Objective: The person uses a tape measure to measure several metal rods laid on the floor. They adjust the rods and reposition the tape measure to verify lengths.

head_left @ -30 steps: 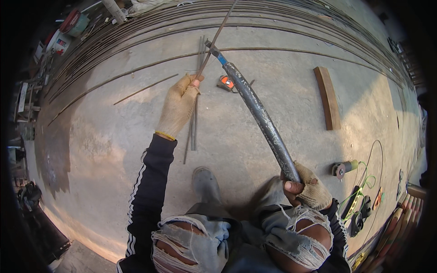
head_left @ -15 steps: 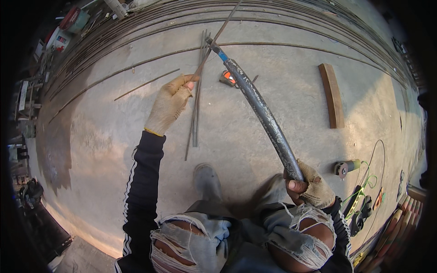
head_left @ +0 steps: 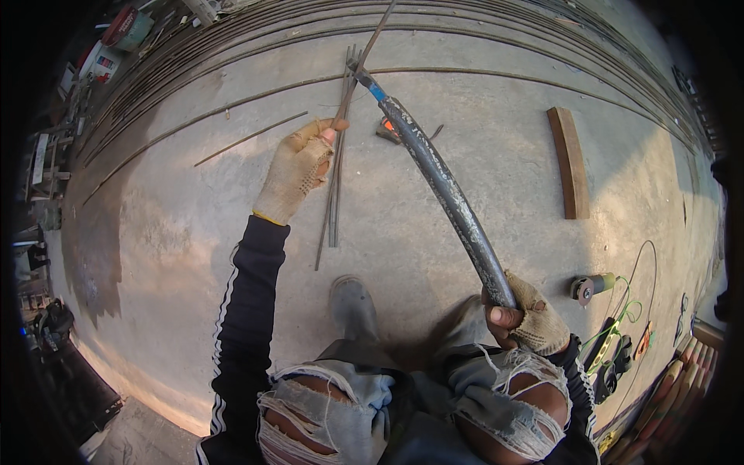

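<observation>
Head view, clock bearings with 12 at the top. The left hand, in a pale glove that leaves the thumb tip bare, is at 10 o'clock from centre. Its thumb and index finger are closed in a pinch on a thin metal rod. The rod lies between the fingertips and runs from them toward 1 o'clock, leaving the frame at the top edge.

The right hand, similarly gloved, is at 4 o'clock, near the right knee. Its fingers are wrapped around the lower end of a dark, worn bar tool; the thumb lies along the side. The tool extends from that hand toward 11 o'clock, with a blue band near its head. The head meets the rod just beyond the left fingertips, on their 1 o'clock side; the exact seating is too small to tell.

Several loose rods lie on the concrete floor, passing behind the left fingertips and extending toward 6 o'clock. A short rod is at 9 o'clock from those fingers. A tape measure, partly covered by the tool, is at 3 o'clock from them. From centre, a wooden block is at 2 o'clock and an angle grinder between 3 and 4.
</observation>
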A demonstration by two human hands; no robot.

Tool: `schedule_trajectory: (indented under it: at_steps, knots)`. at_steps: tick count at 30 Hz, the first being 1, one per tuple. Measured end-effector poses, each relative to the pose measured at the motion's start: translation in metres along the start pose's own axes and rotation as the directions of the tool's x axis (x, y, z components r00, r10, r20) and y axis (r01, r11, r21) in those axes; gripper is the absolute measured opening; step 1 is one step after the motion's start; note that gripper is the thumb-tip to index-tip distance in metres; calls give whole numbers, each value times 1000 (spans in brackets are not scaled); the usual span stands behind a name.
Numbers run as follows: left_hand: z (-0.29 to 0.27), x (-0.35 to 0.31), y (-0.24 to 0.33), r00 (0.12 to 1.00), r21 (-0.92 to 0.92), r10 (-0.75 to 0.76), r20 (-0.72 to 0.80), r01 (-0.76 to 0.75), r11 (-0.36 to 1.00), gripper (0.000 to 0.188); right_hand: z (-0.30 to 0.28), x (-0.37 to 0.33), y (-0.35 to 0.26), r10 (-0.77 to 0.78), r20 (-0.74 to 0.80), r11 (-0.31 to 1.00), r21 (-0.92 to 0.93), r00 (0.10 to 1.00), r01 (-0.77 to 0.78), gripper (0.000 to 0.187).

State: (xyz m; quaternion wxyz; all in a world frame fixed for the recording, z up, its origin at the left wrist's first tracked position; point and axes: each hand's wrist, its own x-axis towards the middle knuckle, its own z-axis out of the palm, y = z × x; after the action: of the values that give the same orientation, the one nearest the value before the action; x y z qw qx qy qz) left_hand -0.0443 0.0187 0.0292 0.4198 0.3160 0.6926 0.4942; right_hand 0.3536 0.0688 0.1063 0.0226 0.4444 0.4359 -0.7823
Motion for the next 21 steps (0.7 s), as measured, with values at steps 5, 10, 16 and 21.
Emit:
schedule_trajectory:
  at_steps: [5,10,16,21]
  knots:
    - [4,-2,3,999,-74,-53,-4,52,996,43,2,1,-1,4,10,1000,30,1000,-5,59]
    - [-1,-8,-3,995,-234,-79,52,89,968,45,0,0,5,13,28,999,35,1000,-14,56]
    - [-12,-15,-11,966,-532,-146,211,239,812,39,-5,3,8,10,107,994,103,994,-21,51]
    - [-8,-16,-22,967,-609,-108,229,229,760,38,-5,5,9,14,92,995,94,996,-23,51]
